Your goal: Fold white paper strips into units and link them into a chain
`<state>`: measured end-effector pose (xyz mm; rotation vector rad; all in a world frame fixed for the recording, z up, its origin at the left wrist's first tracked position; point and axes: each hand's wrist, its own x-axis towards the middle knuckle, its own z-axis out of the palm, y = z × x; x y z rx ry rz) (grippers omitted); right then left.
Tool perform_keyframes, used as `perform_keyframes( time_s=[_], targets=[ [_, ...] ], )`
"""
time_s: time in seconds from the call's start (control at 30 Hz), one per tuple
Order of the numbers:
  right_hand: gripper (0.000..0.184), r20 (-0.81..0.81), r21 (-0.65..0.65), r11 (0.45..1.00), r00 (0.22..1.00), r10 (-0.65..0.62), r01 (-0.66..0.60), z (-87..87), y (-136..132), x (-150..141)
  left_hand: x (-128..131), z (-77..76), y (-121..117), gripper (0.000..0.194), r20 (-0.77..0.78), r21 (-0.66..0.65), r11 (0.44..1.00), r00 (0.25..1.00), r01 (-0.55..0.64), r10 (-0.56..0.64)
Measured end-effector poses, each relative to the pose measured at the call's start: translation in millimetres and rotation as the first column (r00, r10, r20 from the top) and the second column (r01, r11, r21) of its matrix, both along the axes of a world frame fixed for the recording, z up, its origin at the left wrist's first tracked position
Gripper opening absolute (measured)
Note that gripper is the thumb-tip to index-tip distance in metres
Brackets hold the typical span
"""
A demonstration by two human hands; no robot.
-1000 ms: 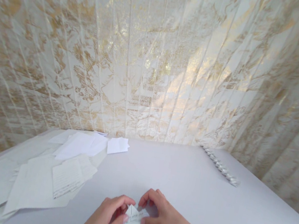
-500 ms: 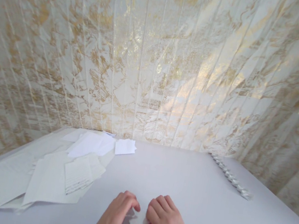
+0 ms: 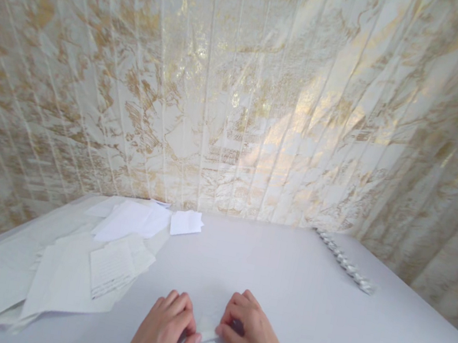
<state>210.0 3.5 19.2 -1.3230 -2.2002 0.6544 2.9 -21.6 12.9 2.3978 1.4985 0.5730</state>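
Both of my hands rest low at the front of a white table [image 3: 282, 274]. My left hand [image 3: 165, 330] has its fingers curled and pressed down on a small folded piece of white paper [image 3: 207, 335]. My right hand [image 3: 250, 333] also has bent fingers, and its fingertips pinch the same piece from the right. Only a narrow strip of the paper shows between the two hands; the rest is hidden under the fingers.
Loose white sheets [image 3: 107, 268] lie spread over the table's left side, with a small folded sheet [image 3: 186, 223] further back. A chain of folded paper pieces [image 3: 343, 260] runs along the back right. A white-and-gold patterned curtain [image 3: 242, 92] hangs behind.
A second ago the folded paper stood up between my fingers; now both hands press it flat on the table and cover most of it.
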Motion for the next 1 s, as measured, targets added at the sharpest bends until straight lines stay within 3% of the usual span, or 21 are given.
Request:
perform_keyframes(
  time_s=[0.5, 0.77, 0.9, 1.0],
  targets=[
    [0.012, 0.265, 0.098, 0.995, 0.963, -0.053, 0.028, -3.0, 4.9, -12.3, 3.4, -0.7, 1.9, 0.015, -0.077, 0.071, 0.997, 0.997, -0.005, 0.011],
    [0.010, 0.332, 0.177, 0.984, 0.942, -0.058, -0.001, -8.8, 4.1, -14.0, 6.4, -10.4, 5.0, 0.016, -0.071, 0.130, 0.991, 0.997, -0.033, 0.042],
    [0.015, 0.303, 0.289, 0.951, 0.953, 0.022, -0.114, -16.2, 5.2, -11.8, 6.9, -11.5, 7.0, 0.014, -0.062, 0.097, 0.995, 0.997, -0.038, 0.044],
    [0.013, 0.327, 0.417, 0.850, 0.926, 0.191, -0.322, -18.6, 6.4, -9.4, 6.6, -8.6, 7.1, 0.011, -0.054, 0.053, 0.997, 0.997, -0.055, 0.058]
  ],
)
